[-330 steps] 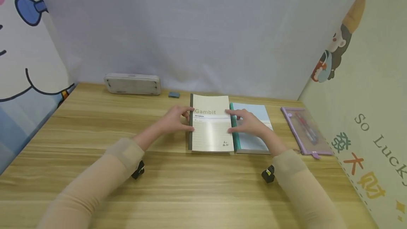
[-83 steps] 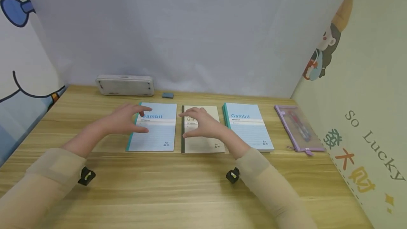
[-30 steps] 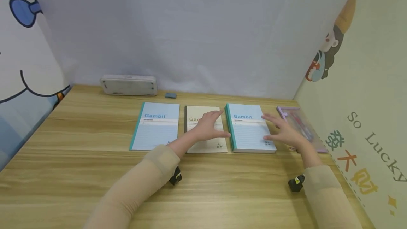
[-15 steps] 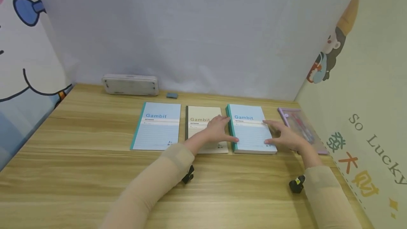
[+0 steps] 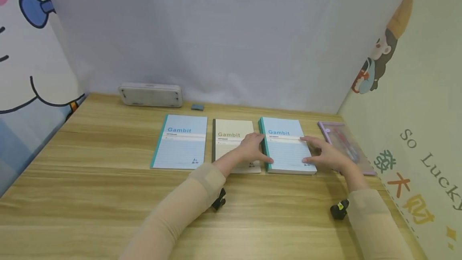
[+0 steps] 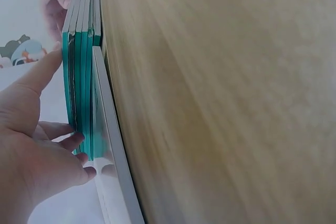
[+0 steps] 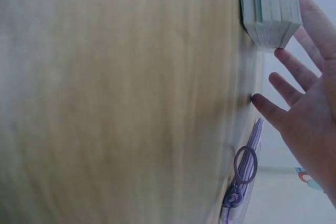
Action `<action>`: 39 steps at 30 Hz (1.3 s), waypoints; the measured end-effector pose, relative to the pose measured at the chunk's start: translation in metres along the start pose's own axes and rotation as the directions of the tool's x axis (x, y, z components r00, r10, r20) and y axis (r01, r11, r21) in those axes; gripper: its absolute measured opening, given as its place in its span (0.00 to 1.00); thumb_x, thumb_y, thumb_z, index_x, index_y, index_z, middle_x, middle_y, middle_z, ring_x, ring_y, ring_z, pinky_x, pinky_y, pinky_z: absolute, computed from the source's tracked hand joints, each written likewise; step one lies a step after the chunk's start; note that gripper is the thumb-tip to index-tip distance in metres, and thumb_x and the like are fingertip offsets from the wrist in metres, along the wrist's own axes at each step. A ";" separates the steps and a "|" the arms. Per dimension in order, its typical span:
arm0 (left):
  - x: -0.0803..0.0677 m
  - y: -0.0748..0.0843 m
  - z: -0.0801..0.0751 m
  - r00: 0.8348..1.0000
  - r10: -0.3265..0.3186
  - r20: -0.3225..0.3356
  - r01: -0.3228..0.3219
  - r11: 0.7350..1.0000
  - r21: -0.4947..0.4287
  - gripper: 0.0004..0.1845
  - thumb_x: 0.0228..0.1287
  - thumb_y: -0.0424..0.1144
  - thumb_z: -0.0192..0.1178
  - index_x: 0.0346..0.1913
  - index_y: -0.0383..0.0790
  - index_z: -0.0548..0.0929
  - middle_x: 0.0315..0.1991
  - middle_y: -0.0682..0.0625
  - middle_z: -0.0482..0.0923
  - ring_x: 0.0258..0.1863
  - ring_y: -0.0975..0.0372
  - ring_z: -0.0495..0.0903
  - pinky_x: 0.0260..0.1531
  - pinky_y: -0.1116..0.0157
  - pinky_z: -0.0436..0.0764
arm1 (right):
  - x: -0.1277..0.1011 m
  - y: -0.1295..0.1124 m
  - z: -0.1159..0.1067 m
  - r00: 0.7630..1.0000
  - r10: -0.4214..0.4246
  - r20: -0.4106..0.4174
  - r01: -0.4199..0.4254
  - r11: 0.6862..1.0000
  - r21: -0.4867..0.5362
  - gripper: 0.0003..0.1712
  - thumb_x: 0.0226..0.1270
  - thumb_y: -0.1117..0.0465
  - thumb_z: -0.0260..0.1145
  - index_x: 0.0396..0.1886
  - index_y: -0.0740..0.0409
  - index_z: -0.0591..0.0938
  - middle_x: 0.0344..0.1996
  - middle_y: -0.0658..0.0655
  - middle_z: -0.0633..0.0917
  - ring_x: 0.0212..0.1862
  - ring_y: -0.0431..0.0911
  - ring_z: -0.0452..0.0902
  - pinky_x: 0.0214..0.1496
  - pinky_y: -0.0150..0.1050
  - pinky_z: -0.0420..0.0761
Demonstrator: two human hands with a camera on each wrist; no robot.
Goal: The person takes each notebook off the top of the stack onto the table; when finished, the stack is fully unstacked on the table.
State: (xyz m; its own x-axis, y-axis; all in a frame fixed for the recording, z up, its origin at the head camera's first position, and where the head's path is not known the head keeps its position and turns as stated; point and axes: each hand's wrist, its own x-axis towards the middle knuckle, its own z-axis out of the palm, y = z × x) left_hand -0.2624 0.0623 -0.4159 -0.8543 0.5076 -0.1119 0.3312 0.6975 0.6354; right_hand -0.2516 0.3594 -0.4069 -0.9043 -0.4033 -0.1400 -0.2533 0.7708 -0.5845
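A stack of light blue notebooks (image 5: 286,147) with teal spines lies at right of centre on the table. Against its spine side is my left hand (image 5: 249,149), thumb at the cover's edge and the other fingertips along the teal spines (image 6: 81,93). On the opposite side my right hand (image 5: 326,157) has its thumb at the cover's edge; in the right wrist view its fingers are spread, one fingertip at the stack's corner. Partly hidden by the left arm, a cream notebook (image 5: 229,127) lies just left of the stack. Farther left is a blue notebook (image 5: 180,143).
A purple-edged mesh zip pouch (image 5: 348,143) with pens inside lies to the right, partly behind the right hand. At the back stand a pale pencil case (image 5: 150,95) and a small grey-blue block (image 5: 197,107). Behind them hangs a white cloth (image 5: 231,43).
Earlier, the cream notebook moved from beside the stack to lie between two blue ones. Both hands then shifted right to the stack; the left closed in on its spine over the last second.
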 end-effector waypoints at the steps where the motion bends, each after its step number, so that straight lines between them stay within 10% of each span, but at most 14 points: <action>1: 0.001 -0.001 0.001 1.000 0.000 -0.004 0.000 1.000 -0.016 0.53 0.49 0.57 0.70 0.72 0.36 0.56 0.72 0.43 0.56 0.71 0.51 0.53 0.69 0.58 0.55 | 0.000 0.000 0.000 1.000 0.000 -0.002 0.000 1.000 -0.001 0.48 0.53 0.44 0.71 0.72 0.50 0.62 0.72 0.64 0.56 0.72 0.64 0.47 0.66 0.66 0.50; 15: 0.005 -0.004 0.006 0.998 -0.036 -0.045 0.024 0.971 -0.239 0.51 0.49 0.49 0.73 0.72 0.38 0.56 0.72 0.43 0.54 0.72 0.52 0.52 0.69 0.58 0.56 | -0.004 0.000 0.002 1.000 0.009 -0.024 -0.004 0.980 0.198 0.46 0.57 0.55 0.71 0.72 0.54 0.59 0.73 0.65 0.52 0.68 0.72 0.49 0.65 0.63 0.57; 28: 0.006 0.001 0.006 0.992 -0.044 -0.118 -0.005 0.922 -0.386 0.49 0.51 0.41 0.72 0.73 0.42 0.55 0.66 0.46 0.66 0.68 0.54 0.62 0.65 0.60 0.64 | -0.004 0.000 -0.001 0.994 -0.025 -0.108 0.047 0.978 0.205 0.39 0.63 0.57 0.66 0.71 0.56 0.62 0.71 0.63 0.58 0.60 0.57 0.67 0.57 0.40 0.73; 34: 0.004 0.003 -0.004 0.979 -0.020 -0.201 -0.062 0.917 -0.395 0.48 0.52 0.35 0.71 0.73 0.42 0.55 0.63 0.47 0.68 0.63 0.55 0.67 0.59 0.62 0.71 | -0.002 -0.009 -0.003 0.987 -0.075 -0.141 0.103 0.974 0.203 0.37 0.64 0.62 0.65 0.71 0.57 0.62 0.73 0.63 0.51 0.59 0.58 0.67 0.59 0.56 0.67; 39: 0.001 0.004 -0.012 0.978 -0.021 -0.206 -0.073 0.896 -0.438 0.49 0.50 0.31 0.71 0.74 0.45 0.54 0.61 0.48 0.67 0.53 0.58 0.73 0.48 0.66 0.77 | -0.002 -0.021 -0.005 0.990 -0.047 -0.137 0.078 0.969 0.235 0.38 0.65 0.61 0.64 0.72 0.55 0.60 0.74 0.62 0.49 0.61 0.58 0.64 0.55 0.38 0.72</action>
State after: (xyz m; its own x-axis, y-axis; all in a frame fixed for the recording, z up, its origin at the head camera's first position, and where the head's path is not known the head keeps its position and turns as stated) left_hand -0.2671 0.0597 -0.4041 -0.9253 0.3777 0.0347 0.1837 0.3661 0.9122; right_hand -0.2461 0.3473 -0.3902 -0.9298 -0.3679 -0.0021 -0.2353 0.5991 -0.7653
